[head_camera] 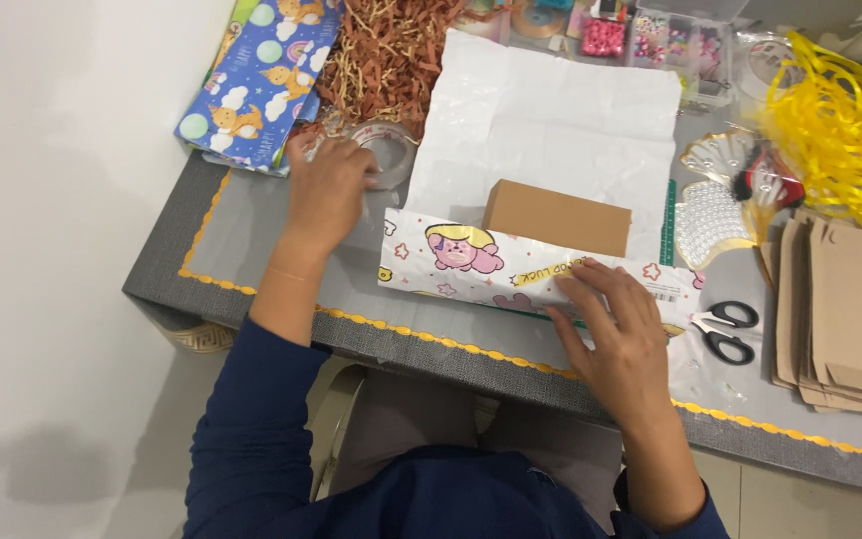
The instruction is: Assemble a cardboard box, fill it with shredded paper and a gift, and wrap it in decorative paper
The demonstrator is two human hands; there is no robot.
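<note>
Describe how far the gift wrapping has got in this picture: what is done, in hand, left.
Done: the brown box sits on the wrapping paper, near edge folded up. In hand: the right hand presses that fold; the left hand is at the tape roll. Left: the far side lies flat, untaped.

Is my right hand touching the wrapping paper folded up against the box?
Touching. The head view shows the right hand pressing flat on the wrapping paper flap.

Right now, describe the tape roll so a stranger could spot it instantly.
Start at the grey table, then find the left hand near its far left side. Under its fingers lies the tape roll, the only clear ring, beside the white wrapping paper.
</note>
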